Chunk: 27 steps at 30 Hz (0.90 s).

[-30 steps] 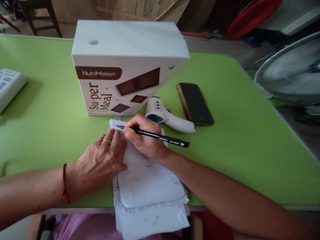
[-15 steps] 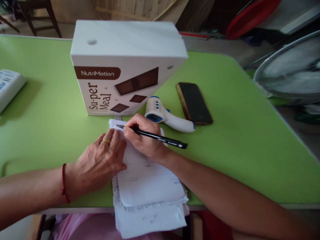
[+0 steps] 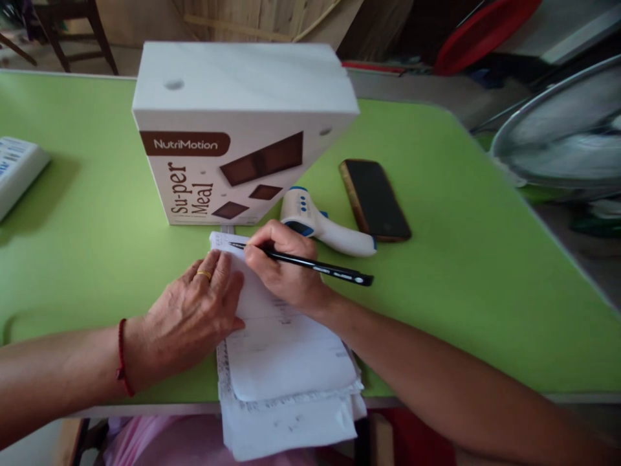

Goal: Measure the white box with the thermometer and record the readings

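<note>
A black pen is pinched in my right hand, its tip at the top of a stack of white papers. Small writing shows near the tip. My left hand lies on the left edge of the papers with its fingers stretched out, pressing on them. The lower sheets hang over the table's front edge. Just beyond the papers stands a white box with brown print. A white and blue infrared thermometer lies right behind my right hand, partly hidden by it.
A smartphone lies to the right of the thermometer on the green table. At the far left sits a white box-like object. Beyond the table's right edge is a fan, with a red round object behind.
My right hand and the pen have moved slightly to the right along the top of the paper. The left hand stays on the papers. The whole view has shifted a little.
</note>
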Available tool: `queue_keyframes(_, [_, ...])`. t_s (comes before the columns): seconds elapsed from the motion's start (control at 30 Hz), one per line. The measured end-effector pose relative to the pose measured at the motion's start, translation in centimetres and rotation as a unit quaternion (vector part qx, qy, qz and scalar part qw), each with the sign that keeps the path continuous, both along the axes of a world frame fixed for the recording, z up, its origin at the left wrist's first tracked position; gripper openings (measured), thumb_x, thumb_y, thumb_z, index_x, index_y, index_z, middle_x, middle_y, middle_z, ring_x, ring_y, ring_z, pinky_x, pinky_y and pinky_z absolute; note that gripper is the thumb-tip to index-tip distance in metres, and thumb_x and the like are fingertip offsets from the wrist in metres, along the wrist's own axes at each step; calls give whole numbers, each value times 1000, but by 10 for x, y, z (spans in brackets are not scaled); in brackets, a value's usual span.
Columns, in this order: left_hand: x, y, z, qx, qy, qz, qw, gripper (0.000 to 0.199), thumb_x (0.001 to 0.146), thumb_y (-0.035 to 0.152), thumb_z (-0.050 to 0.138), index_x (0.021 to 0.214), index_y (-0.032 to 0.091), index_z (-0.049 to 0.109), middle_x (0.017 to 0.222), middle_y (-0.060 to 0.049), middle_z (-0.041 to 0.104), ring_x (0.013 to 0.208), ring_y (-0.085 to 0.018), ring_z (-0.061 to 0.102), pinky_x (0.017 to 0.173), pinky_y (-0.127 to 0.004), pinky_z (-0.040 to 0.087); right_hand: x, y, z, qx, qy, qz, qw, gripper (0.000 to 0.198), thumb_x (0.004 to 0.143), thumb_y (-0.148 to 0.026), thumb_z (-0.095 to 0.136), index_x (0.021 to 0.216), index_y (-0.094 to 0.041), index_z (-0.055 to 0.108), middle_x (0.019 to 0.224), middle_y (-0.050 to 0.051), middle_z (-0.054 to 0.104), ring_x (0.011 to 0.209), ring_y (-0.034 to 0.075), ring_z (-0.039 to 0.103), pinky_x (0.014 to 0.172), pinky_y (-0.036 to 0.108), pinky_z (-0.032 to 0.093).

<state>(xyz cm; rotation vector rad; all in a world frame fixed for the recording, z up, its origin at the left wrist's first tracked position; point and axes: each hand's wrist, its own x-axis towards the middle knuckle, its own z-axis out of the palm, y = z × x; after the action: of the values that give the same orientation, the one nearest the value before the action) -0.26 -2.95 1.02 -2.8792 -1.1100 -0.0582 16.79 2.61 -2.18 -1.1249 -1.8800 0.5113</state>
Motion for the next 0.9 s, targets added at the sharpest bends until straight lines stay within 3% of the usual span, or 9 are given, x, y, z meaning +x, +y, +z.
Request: queue_keyframes(0.9, [2,1,2,-17,-8,4,1000,57,80,39,68,116,-2,52,125,-27,53,119,-40,51,95,-47,50,-2,1,0,-4,5,11,1000,12,77,-20,57,67,-22,51,57,-5,58,52,10,51,52,23,42])
